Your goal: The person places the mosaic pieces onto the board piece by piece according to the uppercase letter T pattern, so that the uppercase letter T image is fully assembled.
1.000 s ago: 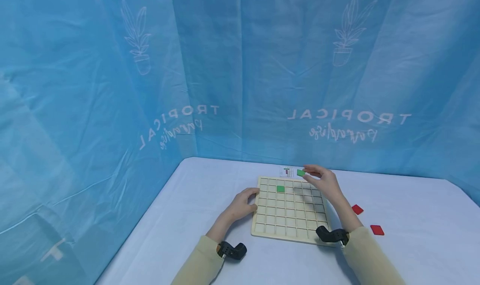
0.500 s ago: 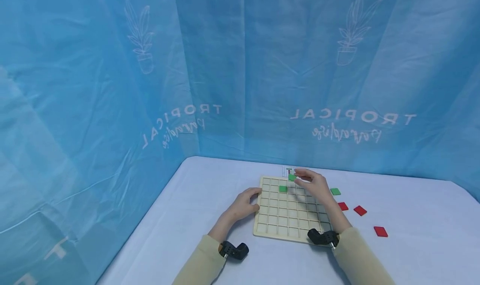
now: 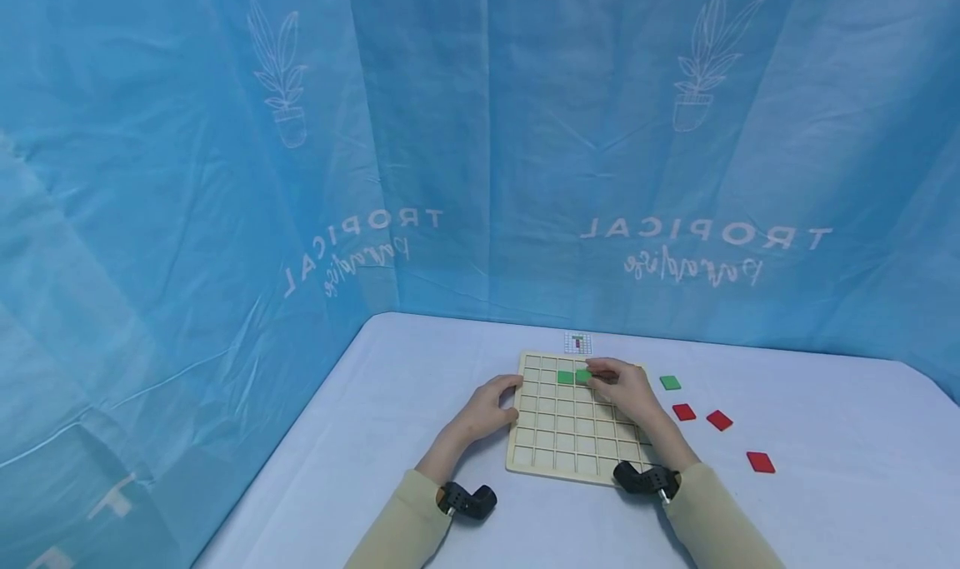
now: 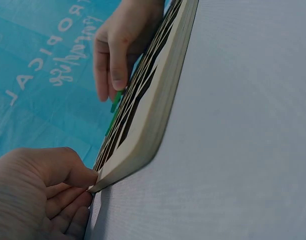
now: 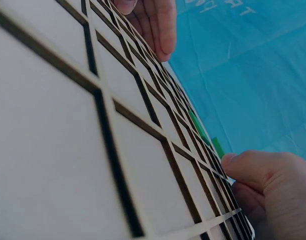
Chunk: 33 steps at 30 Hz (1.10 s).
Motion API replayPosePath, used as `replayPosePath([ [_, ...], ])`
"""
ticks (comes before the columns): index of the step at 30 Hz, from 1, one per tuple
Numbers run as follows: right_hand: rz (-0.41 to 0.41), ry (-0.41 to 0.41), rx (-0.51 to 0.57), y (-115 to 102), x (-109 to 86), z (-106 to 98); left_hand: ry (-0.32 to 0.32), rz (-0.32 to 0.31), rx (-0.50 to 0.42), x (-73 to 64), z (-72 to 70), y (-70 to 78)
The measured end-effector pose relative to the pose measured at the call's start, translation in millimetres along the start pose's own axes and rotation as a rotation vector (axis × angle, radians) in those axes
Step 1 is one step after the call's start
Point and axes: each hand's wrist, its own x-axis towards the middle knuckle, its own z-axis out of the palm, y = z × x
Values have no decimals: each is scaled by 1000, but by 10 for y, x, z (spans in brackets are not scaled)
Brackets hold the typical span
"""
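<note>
A pale wooden grid board lies on the table, with one green square tile in an upper cell. Just right of that tile, my right hand pinches a second green tile by its edge, low over the neighbouring cell. Whether this tile is fully seated cannot be told. My left hand holds the board's left edge; in the left wrist view the left hand has a fingertip on the rim and other fingers curled beside it. The right wrist view has the pinched green tile at the right thumb's tip.
A small printed pattern card lies behind the board. To the board's right are a loose green tile and several red tiles. A blue printed curtain hangs behind the white-covered table.
My right hand has brought the green tile left and then down onto the board, beside the first green tile. My left hand has stayed at the board's edge.
</note>
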Motion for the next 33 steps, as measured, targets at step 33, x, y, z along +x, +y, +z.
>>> replayPosePath([
  [33, -41, 44, 187, -216, 5, -440, -1, 23, 1, 2, -10, -11],
])
